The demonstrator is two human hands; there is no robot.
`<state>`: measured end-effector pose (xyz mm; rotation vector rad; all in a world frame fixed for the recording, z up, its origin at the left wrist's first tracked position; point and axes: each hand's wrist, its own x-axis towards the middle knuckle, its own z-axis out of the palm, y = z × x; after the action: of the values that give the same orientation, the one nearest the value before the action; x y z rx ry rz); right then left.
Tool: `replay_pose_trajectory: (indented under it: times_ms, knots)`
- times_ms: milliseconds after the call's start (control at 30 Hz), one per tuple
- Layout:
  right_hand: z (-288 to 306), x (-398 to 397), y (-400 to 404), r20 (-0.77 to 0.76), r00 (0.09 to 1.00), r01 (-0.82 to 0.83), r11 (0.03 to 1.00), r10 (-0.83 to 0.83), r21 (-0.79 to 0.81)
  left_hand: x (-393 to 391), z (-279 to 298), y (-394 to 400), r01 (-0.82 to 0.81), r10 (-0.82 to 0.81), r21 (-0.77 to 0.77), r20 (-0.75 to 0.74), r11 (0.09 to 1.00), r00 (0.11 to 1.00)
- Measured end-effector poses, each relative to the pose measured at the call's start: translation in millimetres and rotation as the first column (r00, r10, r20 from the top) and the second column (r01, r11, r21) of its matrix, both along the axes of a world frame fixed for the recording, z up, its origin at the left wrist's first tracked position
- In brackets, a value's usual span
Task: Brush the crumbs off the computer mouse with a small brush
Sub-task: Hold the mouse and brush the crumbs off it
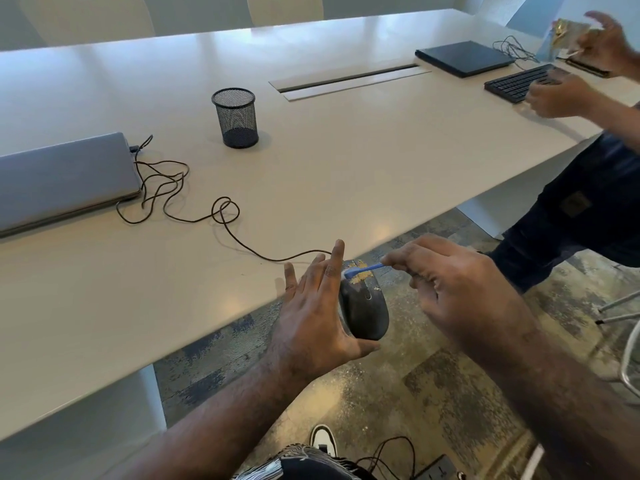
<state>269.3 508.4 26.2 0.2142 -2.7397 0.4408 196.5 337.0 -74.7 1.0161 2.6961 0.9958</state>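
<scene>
A black wired computer mouse [364, 310] is held just off the table's front edge, over the floor. My left hand [313, 313] cradles it from the left, thumb under its rear, fingers stretched up along its side. Yellow-brown crumbs [360, 277] cover the mouse's front buttons. My right hand [453, 289] pinches a small blue brush [365, 269], whose head rests on the crumbs near the front of the mouse. The mouse's dark cable [221, 216] runs in loops back across the table.
On the white table [346, 168] stand a black mesh pen cup [236, 117], a closed grey laptop [59, 181] at left, a dark closed laptop [465, 57] and a black keyboard [519, 83] at far right. Another person's hands [561, 95] work by the keyboard.
</scene>
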Motion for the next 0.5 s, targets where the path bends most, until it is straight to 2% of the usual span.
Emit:
replay_pose_trajectory:
  times_ms: [167, 367, 500]
  knots:
    - [-1, 4, 3, 0.081, 0.996, 0.029, 1.0, -0.029, 0.008, -1, 0, 0, -0.008, 0.008, 0.018, 0.006, 1.0, 1.0]
    - [4, 6, 9, 0.015, 0.999, 0.05, 0.998, -0.049, -0.048, 0, 0, 1, -0.003, 0.003, 0.007, -0.004, 1.0, 1.0]
    - [-3, 6, 6, 0.067, 0.996, 0.053, 0.999, -0.054, 0.004, -1, 0, 1, -0.007, 0.007, 0.011, 0.0, 1.0, 1.0]
